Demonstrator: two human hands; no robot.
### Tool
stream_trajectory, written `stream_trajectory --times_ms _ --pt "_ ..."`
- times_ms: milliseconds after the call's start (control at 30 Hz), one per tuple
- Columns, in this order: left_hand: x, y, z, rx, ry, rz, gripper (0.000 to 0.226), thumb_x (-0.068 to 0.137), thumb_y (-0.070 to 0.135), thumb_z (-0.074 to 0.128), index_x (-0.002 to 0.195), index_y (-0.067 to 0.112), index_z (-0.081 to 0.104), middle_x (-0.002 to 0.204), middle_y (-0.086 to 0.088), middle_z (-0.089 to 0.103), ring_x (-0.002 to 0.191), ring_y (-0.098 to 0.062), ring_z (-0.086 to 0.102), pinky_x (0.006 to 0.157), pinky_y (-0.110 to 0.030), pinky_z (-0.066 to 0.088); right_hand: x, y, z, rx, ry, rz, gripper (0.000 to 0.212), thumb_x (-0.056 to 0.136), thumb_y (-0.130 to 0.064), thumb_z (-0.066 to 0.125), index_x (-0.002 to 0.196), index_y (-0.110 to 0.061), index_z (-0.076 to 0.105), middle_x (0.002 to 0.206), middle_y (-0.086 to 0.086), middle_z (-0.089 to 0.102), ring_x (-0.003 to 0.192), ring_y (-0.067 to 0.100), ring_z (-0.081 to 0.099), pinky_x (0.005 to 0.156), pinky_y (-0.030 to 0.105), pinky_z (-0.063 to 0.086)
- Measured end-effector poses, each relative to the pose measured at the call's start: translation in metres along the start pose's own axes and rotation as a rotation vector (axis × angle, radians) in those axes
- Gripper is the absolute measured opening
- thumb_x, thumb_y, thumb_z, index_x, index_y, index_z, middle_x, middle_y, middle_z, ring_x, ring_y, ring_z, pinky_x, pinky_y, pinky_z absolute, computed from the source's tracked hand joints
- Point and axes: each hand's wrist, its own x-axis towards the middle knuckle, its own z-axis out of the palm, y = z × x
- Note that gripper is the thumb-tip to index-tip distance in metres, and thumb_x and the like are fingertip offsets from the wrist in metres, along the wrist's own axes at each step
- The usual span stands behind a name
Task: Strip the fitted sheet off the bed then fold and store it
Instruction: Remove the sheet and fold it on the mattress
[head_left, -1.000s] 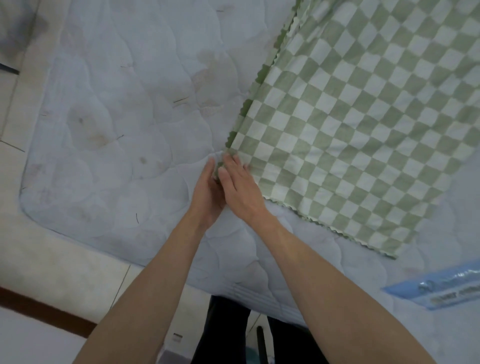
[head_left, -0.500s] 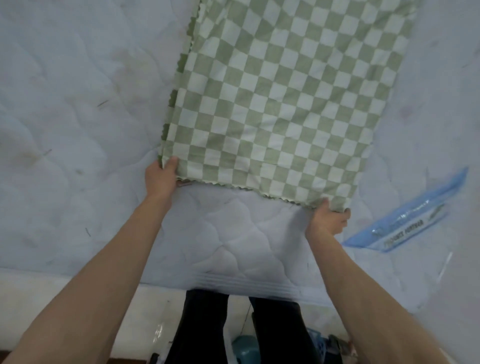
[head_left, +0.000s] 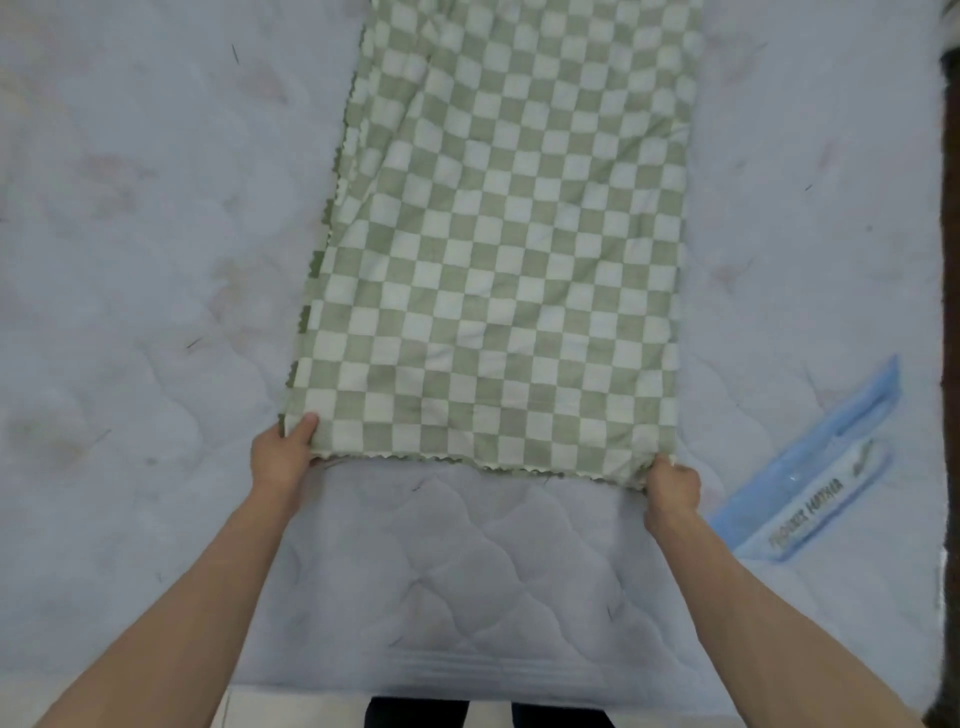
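The green-and-white checked sheet (head_left: 498, 249) lies folded into a long strip on the bare quilted mattress (head_left: 130, 260), running away from me. My left hand (head_left: 280, 457) pinches its near left corner, thumb on top. My right hand (head_left: 672, 488) grips the near right corner, fingers curled under the cloth. The near edge is stretched flat between both hands. The strip's far end runs out of view at the top.
A flat blue plastic storage bag (head_left: 826, 467) with printed text lies on the mattress to the right of my right hand. The mattress's near edge (head_left: 467, 670) is just in front of my legs. A dark edge shows at the far right.
My hands went from together at one corner to apart, each holding a near corner. The sheet now lies straight in front of me, and the near edge is stretched tighter.
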Motion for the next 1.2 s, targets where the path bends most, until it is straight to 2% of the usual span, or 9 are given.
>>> stream_trajectory --times_ms 233,333,500,633,867,967,1033,1133,1200 --pt "-0.123 0.134 -0.053 -0.106 -0.038 0.049 0.041 0.095 0.019 0.069 0.131 -0.001 0.063 0.12 -0.016 0.069 0.098 -0.028 0.068 0.089 -0.041 0.056 -0.128 -0.058 -0.122 0.355 -0.377 0.19 0.029 0.1 0.002 0.056 0.128 0.002 0.055 0.107 0.019 0.064 0.094 0.031 0.061 0.095 0.047 0.052" --pt "-0.189 0.194 -0.084 -0.146 -0.055 0.04 0.04 0.096 0.015 0.068 0.13 -0.003 0.061 0.121 -0.016 0.068 0.1 -0.031 0.067 0.084 -0.04 0.058 -0.18 -0.1 -0.186 0.334 -0.527 0.407 0.027 0.1 0.002 0.055 0.127 0.003 0.057 0.11 0.019 0.063 0.109 0.033 0.061 0.095 0.043 0.055" --pt "-0.274 0.26 -0.129 -0.16 -0.076 0.02 0.031 0.097 0.006 0.065 0.124 -0.008 0.059 0.121 -0.019 0.064 0.098 -0.031 0.065 0.05 -0.031 0.062 -0.25 -0.153 -0.272 0.301 -0.56 0.353 0.012 0.098 0.005 0.055 0.087 0.007 0.059 0.061 0.017 0.066 0.054 0.033 0.066 0.031 0.033 0.05" --pt "-0.333 0.396 -0.126 -0.231 -0.166 0.196 0.014 0.098 0.001 0.063 0.086 0.002 0.055 0.115 -0.024 0.061 0.076 -0.025 0.063 0.052 -0.035 0.061 -0.307 -0.28 -0.311 0.52 -0.542 0.115 0.023 0.098 0.003 0.057 0.076 -0.004 0.056 0.067 0.009 0.06 0.058 0.019 0.057 0.04 0.022 0.053" --pt "-0.512 0.68 -0.158 -0.513 -0.316 0.634 0.013 0.103 0.013 0.056 0.116 0.012 0.058 0.102 -0.007 0.068 0.077 -0.019 0.07 0.054 -0.04 0.061 -0.466 -0.54 -0.448 1.073 -0.53 -0.429 0.031 0.098 -0.008 0.046 0.123 -0.009 0.064 0.118 0.007 0.069 0.103 0.026 0.07 0.085 0.043 0.06" --pt "-0.565 0.721 -0.19 -0.625 -0.309 0.712 0.006 0.102 0.013 0.055 0.098 0.017 0.057 0.1 -0.004 0.066 0.09 -0.022 0.074 0.062 -0.047 0.061 -0.512 -0.57 -0.507 1.055 -0.416 -0.638 0.027 0.096 -0.018 0.048 0.118 -0.01 0.06 0.119 0.007 0.064 0.1 0.026 0.063 0.087 0.039 0.055" --pt "-0.588 0.727 -0.201 -0.704 -0.317 0.692 0.008 0.1 0.009 0.055 0.101 0.017 0.058 0.103 -0.006 0.067 0.104 -0.023 0.073 0.069 -0.056 0.06 -0.531 -0.576 -0.528 1.152 -0.475 -0.532 0.03 0.093 -0.014 0.047 0.121 -0.014 0.059 0.124 0.003 0.062 0.099 0.024 0.063 0.08 0.037 0.058" --pt "-0.609 0.72 -0.204 -0.721 -0.295 0.644 0.017 0.095 0.001 0.051 0.103 0.016 0.057 0.104 -0.007 0.068 0.102 -0.024 0.073 0.058 -0.058 0.059 -0.549 -0.568 -0.545 1.038 -0.51 -0.576 0.029 0.095 -0.013 0.05 0.123 -0.007 0.059 0.115 0.005 0.062 0.106 0.029 0.066 0.067 0.031 0.061" --pt "-0.622 0.714 -0.208 -0.756 -0.23 0.636 0.019 0.091 -0.004 0.052 0.095 0.013 0.058 0.098 -0.01 0.067 0.104 -0.027 0.072 0.08 -0.062 0.057 -0.557 -0.558 -0.549 1.014 -0.454 -0.591 0.029 0.096 -0.018 0.052 0.122 -0.006 0.056 0.101 0.005 0.06 0.103 0.027 0.065 0.081 0.032 0.061"
